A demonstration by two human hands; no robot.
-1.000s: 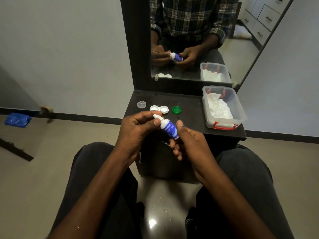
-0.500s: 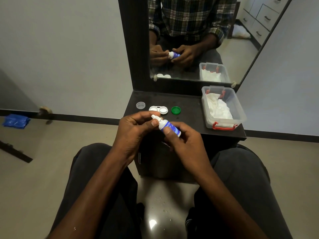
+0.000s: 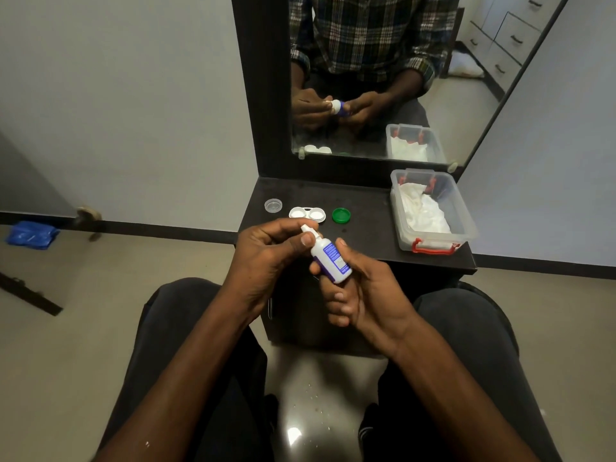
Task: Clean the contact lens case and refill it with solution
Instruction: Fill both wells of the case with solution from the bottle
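Dark shelf (image 3: pixel 366 208) below mirror (image 3: pixel 383 78); both hands' fingers (image 3: pixel 306 240) around solution bottle (image 3: pixel 330 258).

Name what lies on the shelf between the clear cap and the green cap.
In the head view, the open white lens case lies between the clear cap and the green cap.

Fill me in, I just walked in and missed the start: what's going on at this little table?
A seated person holds a small solution bottle in the right hand, while the left hand pinches its white tip, probably working the cap. On the dark table the contact lens case lies open, with a clear cap to its left and a green cap to its right. A clear bin holds white tissue.
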